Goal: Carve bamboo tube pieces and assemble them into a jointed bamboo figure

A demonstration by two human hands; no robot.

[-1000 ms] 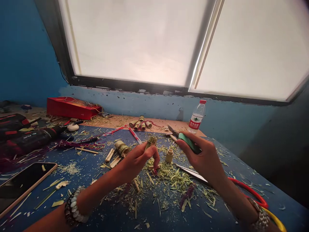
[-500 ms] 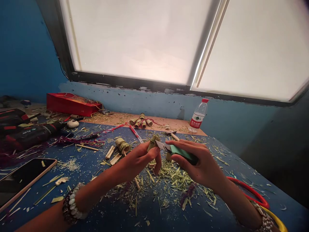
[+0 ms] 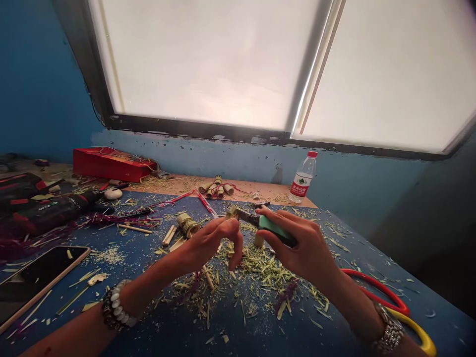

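My left hand (image 3: 215, 238) is closed around a short piece of bamboo (image 3: 232, 212), whose upper end shows above the fingers. In my right hand (image 3: 297, 238) is a green-handled utility knife (image 3: 277, 229), gripped from above. Its blade (image 3: 243, 214) points left and lies against the bamboo's upper end. Below the hands, pale green shavings (image 3: 267, 270) are heaped on the blue table (image 3: 253, 342). Another small bamboo piece (image 3: 259, 240) stands just under the knife. To the left of my left hand lies a bamboo section (image 3: 188, 224) bound with cord.
Small bamboo tubes (image 3: 217, 188) with red cord lie at the back, near a hammer (image 3: 262, 204) and a water bottle (image 3: 301, 178). Drills (image 3: 52, 210), a phone (image 3: 40, 280) and a red box (image 3: 113, 164) occupy the left. Red and yellow rings (image 3: 399, 300) lie at right.
The bamboo has tilted in my left hand, so less of it shows above the fingers. The knife has shifted slightly left and its blade has turned, now lying across the bamboo's end.
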